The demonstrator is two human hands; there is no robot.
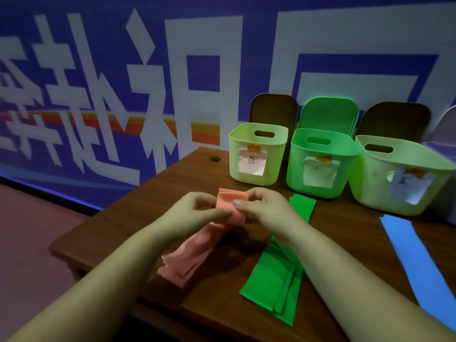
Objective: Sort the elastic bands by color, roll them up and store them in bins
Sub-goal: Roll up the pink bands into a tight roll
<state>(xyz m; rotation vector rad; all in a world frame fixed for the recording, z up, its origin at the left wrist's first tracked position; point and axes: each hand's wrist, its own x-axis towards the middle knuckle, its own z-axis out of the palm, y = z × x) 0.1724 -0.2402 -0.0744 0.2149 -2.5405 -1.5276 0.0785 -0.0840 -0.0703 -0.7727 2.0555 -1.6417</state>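
Now pinching far end of pink elastic bands (197, 245) with left hand (197, 211) and right hand (264, 206), above wooden table (138, 213). Green elastic bands (276, 277) flat just right of them, blue band (417, 262) further right. 3 labelled bins (320, 166) standing behind.
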